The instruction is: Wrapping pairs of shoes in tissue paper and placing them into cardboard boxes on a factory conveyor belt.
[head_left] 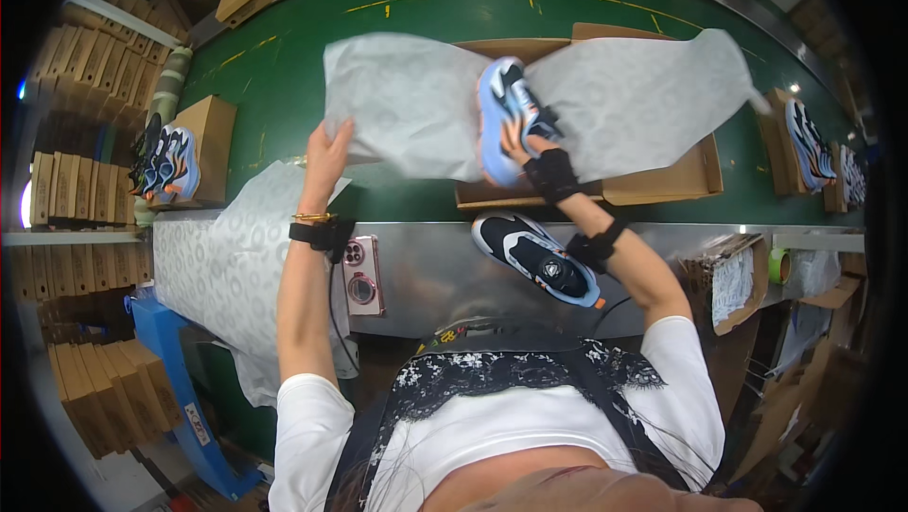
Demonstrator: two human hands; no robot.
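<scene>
My right hand [532, 147] grips a light blue, black and orange sneaker [501, 105], which stands lengthwise over the middle of a patterned sheet of white tissue paper [407, 96]. Under that paper lies an open brown shoebox [662, 187], mostly covered by it. My left hand [329, 155] is closed on the sheet's left edge, fingers partly blurred. A second sneaker [537, 259] of the same design rests on the metal ledge just below my right wrist, its black lining showing.
More tissue sheets [222, 257] hang over the ledge at the left, beside a pink phone [362, 276]. Sneakers stand against boxes at the left [175, 167] and right [809, 148] of the green belt [407, 16]. Stacked shoeboxes [85, 186] fill the left shelves; a carton [733, 280] sits right.
</scene>
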